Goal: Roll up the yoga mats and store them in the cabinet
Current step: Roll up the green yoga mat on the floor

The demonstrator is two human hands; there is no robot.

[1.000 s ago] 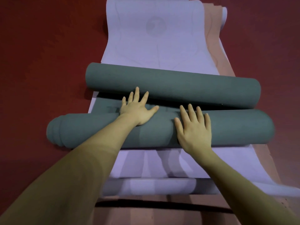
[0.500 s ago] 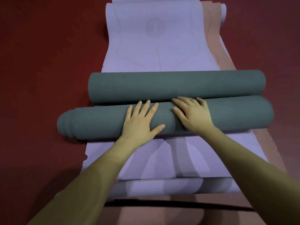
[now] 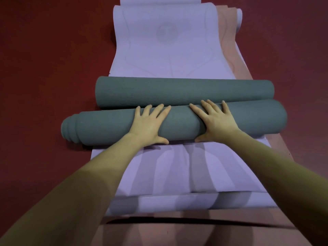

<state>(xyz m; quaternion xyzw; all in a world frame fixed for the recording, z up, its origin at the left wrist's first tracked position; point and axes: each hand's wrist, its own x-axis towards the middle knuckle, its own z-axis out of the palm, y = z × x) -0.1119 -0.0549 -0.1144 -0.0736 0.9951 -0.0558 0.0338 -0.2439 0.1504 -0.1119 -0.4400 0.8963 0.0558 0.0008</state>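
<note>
Fingers [image 3: 160,110] of both hands are lying straight and spread over the near green roll [image 3: 177,126], palms pressing on its top, thumbs down on its near face; nothing is being pinched or wrapped. Left hand [image 3: 149,126] is sitting just left of the roll's middle, right hand [image 3: 215,121] just right of it, fingertips reaching into the seam where it is touching the far green roll [image 3: 182,92]. Both rolls are lying with long axes running left-right across the view, near-parallel, the far one tilting slightly. Near roll's left end [image 3: 70,127] is telescoping out in stepped layers and overhanging the lilac mat [image 3: 166,55] onto the red floor [image 3: 44,68]; its right end is reaching past the lilac mat's right edge over the pink mat [image 3: 229,41]. Lilac mat is lying flat, long axis running away from the camera, the pink one showing along its right side and at the near end. Far ends of the flat mats are curling up at the top of the view. Open lilac surface is lying beyond the far roll, bare red floor on both sides. Near edge of the lilac mat is sitting between the forearms.
</note>
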